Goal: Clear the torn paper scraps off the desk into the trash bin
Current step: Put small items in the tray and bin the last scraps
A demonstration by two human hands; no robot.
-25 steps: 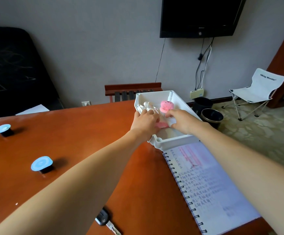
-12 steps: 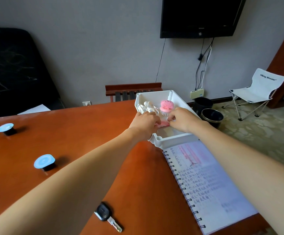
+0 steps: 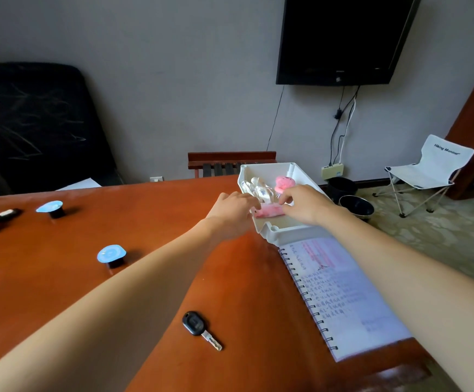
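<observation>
While still in tray [image 3: 289,233], left hand [image 3: 234,209], right hand [image 3: 306,205] tight on packet [image 3: 268,213] (more exposed)

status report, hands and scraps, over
Left grip at pink packet in white tray, hold unclear; right grip pinching it. No scraps plain to see on desk. Trash bin on floor past tray. Notebook, key lying on desk.

Head-worn view, down over desk [image 3: 46,278]
</observation>
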